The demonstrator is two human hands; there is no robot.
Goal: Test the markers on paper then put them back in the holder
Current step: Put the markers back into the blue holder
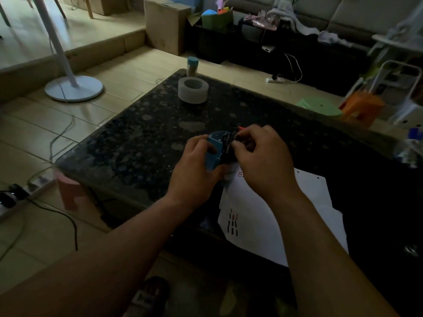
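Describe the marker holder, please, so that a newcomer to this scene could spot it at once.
Find the dark speckled table. At its near side, just beyond the white paper, the left hand grips the holder while the right hand pinches markers at its top. It is blue and rounded, unlike the pale tape roll farther back.

You're on 1 view, the wide-angle camera on your head, facing forward and down across the dark table [137,138]. It's close in: your left hand [194,165] and right hand [263,156] sit dead centre, forearms running in from the near edge, floor [57,138] left, sofa [343,14] far behind.
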